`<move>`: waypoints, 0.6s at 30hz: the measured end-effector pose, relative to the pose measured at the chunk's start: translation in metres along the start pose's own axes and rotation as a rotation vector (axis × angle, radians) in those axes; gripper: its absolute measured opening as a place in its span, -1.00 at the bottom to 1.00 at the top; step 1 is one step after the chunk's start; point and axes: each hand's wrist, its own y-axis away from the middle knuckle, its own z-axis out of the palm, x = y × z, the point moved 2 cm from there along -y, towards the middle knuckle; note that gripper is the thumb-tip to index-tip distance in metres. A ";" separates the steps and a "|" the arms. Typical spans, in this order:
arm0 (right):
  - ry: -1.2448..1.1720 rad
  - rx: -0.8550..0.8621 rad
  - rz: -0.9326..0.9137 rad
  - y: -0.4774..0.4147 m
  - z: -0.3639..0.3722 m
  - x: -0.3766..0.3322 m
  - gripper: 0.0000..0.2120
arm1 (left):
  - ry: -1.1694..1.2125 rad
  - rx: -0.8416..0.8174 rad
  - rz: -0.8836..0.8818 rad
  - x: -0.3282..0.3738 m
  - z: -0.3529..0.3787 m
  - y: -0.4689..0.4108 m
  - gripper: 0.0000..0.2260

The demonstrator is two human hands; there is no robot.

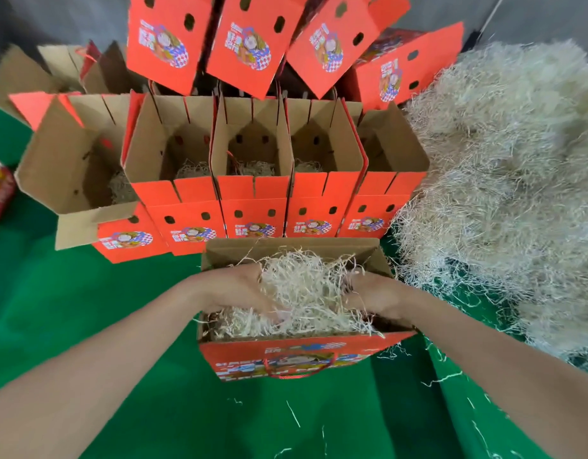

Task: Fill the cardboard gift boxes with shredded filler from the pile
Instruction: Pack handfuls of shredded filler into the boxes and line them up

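Note:
An open red cardboard gift box (296, 357) stands right in front of me on the green cloth. A heap of pale shredded filler (306, 293) sits in its mouth and rises above the rim. My left hand (234, 288) presses into the filler from the left, fingers buried in the shreds. My right hand (373, 294) presses in from the right, its fingertips hidden too. The big filler pile (504, 180) lies to the right.
Behind stands a row of open red boxes (253, 190) with a little filler at the bottom, and more boxes (249, 44) stacked tilted above them. Another open box (74, 167) leans at the left. Loose shreds lie scattered on the green cloth (87, 309).

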 end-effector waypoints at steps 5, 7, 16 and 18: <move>-0.463 -0.119 -0.085 -0.009 0.014 -0.010 -0.50 | 0.050 0.059 0.014 0.021 0.022 -0.009 -0.03; -0.478 -0.187 -0.150 -0.007 0.015 -0.011 -0.67 | 0.057 0.167 0.039 0.018 0.021 -0.011 -0.51; -0.353 0.120 -0.096 -0.009 -0.007 0.003 -0.75 | 0.349 0.118 0.149 0.000 0.004 -0.003 -0.57; -0.342 0.054 -0.163 -0.011 0.003 -0.008 -0.81 | 0.348 0.086 0.125 0.008 0.012 -0.006 -0.29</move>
